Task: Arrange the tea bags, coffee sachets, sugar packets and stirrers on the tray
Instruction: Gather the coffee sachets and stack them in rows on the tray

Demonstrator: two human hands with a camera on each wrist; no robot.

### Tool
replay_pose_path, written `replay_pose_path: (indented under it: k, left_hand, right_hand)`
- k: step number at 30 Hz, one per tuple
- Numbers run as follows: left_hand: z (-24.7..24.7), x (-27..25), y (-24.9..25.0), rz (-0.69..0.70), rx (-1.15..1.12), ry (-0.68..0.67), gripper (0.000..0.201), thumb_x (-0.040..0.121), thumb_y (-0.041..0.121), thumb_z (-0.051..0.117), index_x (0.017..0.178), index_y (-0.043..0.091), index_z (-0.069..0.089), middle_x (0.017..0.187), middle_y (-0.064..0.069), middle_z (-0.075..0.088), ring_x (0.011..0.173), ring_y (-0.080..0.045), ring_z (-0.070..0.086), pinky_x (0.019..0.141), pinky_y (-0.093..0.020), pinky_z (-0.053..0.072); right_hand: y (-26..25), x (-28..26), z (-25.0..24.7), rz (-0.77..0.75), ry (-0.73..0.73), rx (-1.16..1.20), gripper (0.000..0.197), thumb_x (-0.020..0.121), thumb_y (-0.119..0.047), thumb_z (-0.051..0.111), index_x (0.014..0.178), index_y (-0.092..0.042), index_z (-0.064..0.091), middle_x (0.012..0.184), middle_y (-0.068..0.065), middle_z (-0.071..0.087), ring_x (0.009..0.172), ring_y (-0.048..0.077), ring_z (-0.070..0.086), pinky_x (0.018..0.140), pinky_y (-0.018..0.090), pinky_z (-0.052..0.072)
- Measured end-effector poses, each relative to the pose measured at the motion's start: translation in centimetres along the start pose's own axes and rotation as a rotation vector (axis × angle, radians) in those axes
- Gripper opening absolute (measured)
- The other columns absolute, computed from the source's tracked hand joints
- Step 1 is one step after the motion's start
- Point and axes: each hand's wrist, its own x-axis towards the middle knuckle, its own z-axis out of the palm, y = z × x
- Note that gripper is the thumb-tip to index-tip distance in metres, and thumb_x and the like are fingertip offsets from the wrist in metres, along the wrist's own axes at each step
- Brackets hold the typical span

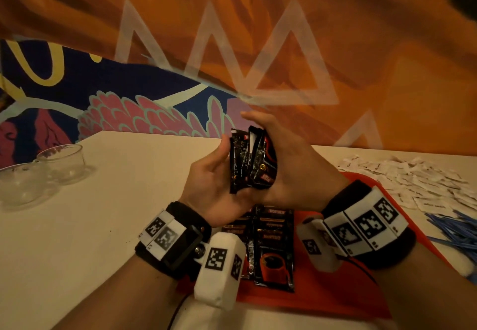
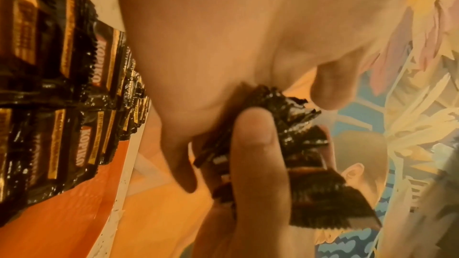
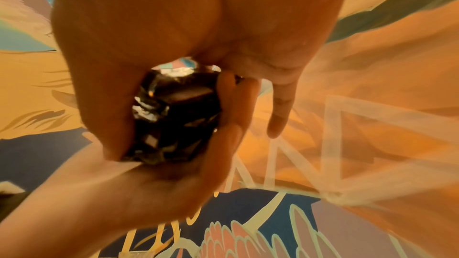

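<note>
Both hands are raised together above the table, pressed around one bundle of black coffee sachets [image 1: 251, 160]. The left hand [image 1: 214, 182] cups the bundle from the left with its palm turned up and its fingers curled against the packets. The right hand [image 1: 286, 164] closes on it from the right, thumb side up, so the sachets stand on edge between the two palms. In the left wrist view a thumb [image 2: 258, 156] lies across the crimped ends of the packets; in the right wrist view the bundle sits wedged between both palms, with one finger [image 3: 280, 109] of the right hand sticking out straight past it.

Directly below the hands, between the two wrists, more coffee sachets lie flat in overlapping rows [image 1: 271, 242] on an orange tray [image 1: 335, 291]. The tray rests on a pale table [image 1: 77, 226] and reaches out under the right wrist.

Beyond the right hand, off the tray's far right edge, a loose heap of white sugar packets [image 1: 413, 180] is spread on the table. Nearer, just to the right of the right wrist, lies a bunch of blue stirrers [image 1: 456, 229].

Well to the left of the left hand, near the table's edge, stand two clear glass bowls [image 1: 44, 172], touching or nearly so. Behind the table is a painted wall [image 1: 258, 33] in orange and blue.
</note>
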Motion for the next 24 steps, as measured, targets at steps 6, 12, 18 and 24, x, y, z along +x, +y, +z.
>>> replay_pose_path:
  k: [6,12,18,24]
  left_hand:
    - [0.6,0.2,-0.4,0.009,0.126,0.039,0.062,0.09,0.058,0.05,0.135,0.016,0.059,0.13,-0.01,0.064,0.122,-0.027,0.061,0.1,-0.039,0.05]
    - [-0.2,0.4,-1.0,0.117,0.122,-0.001,0.069,0.07,0.036,0.088,0.127,0.006,0.061,0.118,-0.016,0.068,0.113,-0.03,0.067,0.089,-0.038,0.058]
    - [0.2,0.3,-0.9,0.013,0.057,0.015,0.064,0.073,0.047,0.074,0.127,0.014,0.066,0.128,-0.013,0.066,0.121,-0.029,0.063,0.095,-0.04,0.055]
    - [0.0,-0.1,-0.5,-0.081,0.045,-0.083,0.062,0.072,0.044,0.085,0.124,0.014,0.07,0.124,-0.012,0.068,0.115,-0.029,0.066,0.088,-0.042,0.057]
  right_hand:
    - [0.1,0.1,0.4,-0.035,-0.044,-0.067,0.109,0.061,-0.044,0.083,0.15,-0.039,0.02,0.134,-0.001,0.048,0.123,0.019,0.049,0.098,0.043,0.048]
    - [-0.5,0.0,0.2,-0.038,-0.075,-0.149,0.072,0.065,-0.047,0.083,0.129,-0.033,0.053,0.14,0.001,0.041,0.131,0.022,0.042,0.103,0.044,0.046]
    - [-1.3,0.0,-0.1,-0.009,-0.096,-0.176,0.074,0.063,-0.042,0.085,0.128,-0.024,0.053,0.13,0.001,0.048,0.122,0.019,0.048,0.099,0.038,0.048]
    - [-1.5,-0.1,-0.1,0.036,-0.128,-0.195,0.101,0.061,-0.044,0.083,0.144,-0.046,0.026,0.118,-0.003,0.05,0.108,0.016,0.053,0.088,0.038,0.052]
